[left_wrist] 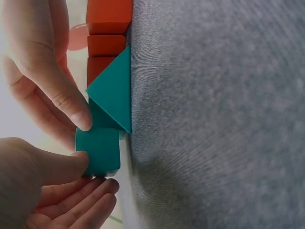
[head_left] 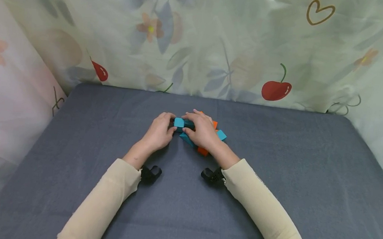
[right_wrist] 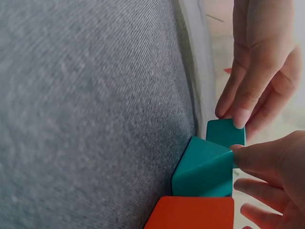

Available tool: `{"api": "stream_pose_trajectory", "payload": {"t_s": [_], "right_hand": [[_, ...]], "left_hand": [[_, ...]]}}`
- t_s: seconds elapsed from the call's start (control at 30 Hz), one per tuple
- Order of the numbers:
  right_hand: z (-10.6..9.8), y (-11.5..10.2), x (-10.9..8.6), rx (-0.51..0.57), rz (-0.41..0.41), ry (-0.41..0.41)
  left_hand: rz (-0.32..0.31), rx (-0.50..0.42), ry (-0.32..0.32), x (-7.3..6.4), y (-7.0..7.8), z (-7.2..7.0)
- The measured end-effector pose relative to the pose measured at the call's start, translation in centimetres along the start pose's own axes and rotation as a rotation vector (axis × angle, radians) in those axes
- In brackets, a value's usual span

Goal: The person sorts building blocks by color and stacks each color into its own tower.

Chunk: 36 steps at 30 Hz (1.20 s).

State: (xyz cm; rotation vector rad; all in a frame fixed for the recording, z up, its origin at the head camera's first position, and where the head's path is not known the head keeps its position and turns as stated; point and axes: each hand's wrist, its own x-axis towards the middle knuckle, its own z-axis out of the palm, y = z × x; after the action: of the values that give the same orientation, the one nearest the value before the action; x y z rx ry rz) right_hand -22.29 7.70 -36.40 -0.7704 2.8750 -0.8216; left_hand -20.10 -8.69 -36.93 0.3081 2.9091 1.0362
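A small teal cube (head_left: 179,122) is pinched between the thumb and fingers of my left hand (head_left: 158,133), at its left side. Over the blocks arches my right hand (head_left: 204,130), its thumb and index finger on either side of a darker teal block (head_left: 188,124) right beside the cube. In the left wrist view a teal triangular block (left_wrist: 116,88) stands next to the cube (left_wrist: 97,150). Orange blocks (left_wrist: 109,16) line up beyond it. My right hand hides part of the group in the head view.
Another teal piece (head_left: 222,135) and an orange block (head_left: 203,151) show around the right hand. Dark wrist cameras (head_left: 151,173) sit under both wrists. A grey cloth covers the table (head_left: 278,151), and a patterned curtain (head_left: 248,36) hangs behind it.
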Motion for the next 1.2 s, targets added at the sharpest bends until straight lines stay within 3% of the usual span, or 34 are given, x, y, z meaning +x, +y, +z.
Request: {"api": "stream_pose_trajectory", "payload": {"t_s": [0.57, 0.67, 0.9, 1.2], "right_hand": [[-0.1, -1.5, -1.0, 0.201, 0.091, 0.026], [0.1, -1.6, -1.2, 0.285, 0.103, 0.03], [0.5, -2.0, -1.5, 0.594, 0.121, 0.026], [1.4, -3.1, -1.9, 0.669, 0.117, 0.03]], "left_hand": [[0.03, -0.047, 0.023, -2.0, 0.0, -1.7], [0.01, -0.079, 0.016, -2.4, -0.2, -2.1], [-0.004, -0.149, 0.017, -3.2, -0.8, -3.0], [-0.021, -0.179, 0.014, -4.4, -1.8, -3.8]]}}
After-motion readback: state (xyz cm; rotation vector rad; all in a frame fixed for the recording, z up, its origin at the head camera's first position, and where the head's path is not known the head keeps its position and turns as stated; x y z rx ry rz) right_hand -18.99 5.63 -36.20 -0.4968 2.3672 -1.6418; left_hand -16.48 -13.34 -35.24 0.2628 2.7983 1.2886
